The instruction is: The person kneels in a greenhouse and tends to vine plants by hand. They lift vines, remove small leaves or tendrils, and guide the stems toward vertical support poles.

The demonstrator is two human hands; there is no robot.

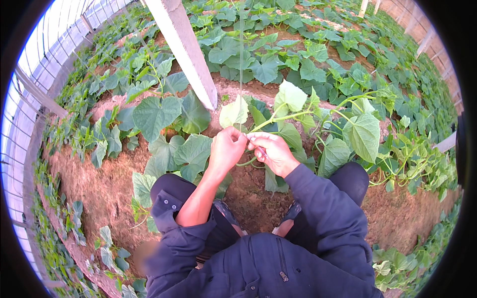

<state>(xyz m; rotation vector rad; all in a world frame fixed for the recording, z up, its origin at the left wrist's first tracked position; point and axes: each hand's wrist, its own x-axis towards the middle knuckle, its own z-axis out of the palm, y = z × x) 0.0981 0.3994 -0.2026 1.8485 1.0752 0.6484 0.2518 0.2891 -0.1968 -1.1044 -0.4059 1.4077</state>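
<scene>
A thin string (241, 70) hangs straight down from above to my fingertips. My left hand (228, 148) pinches its lower end, with the back of the hand facing up. Close beside it, my right hand (272, 152) has thumb and forefinger pressed together near the string. A small, thin, pale purplish item (263, 152) shows between its curled fingers; what it is cannot be made out. Just beyond my fingertips, the stem of a cucumber-like vine (283, 117) runs off to the right with large leaves (362, 137). The exact contact of fingers, string and stem is hidden.
A pale square post (186, 52) stands in the soil ahead, left of the string. Rows of leafy vines (266, 67) spread ahead and to both sides. Bare soil (257, 182) lies between my shoes. A greenhouse wall of clear film and bars (28, 123) curves along the left.
</scene>
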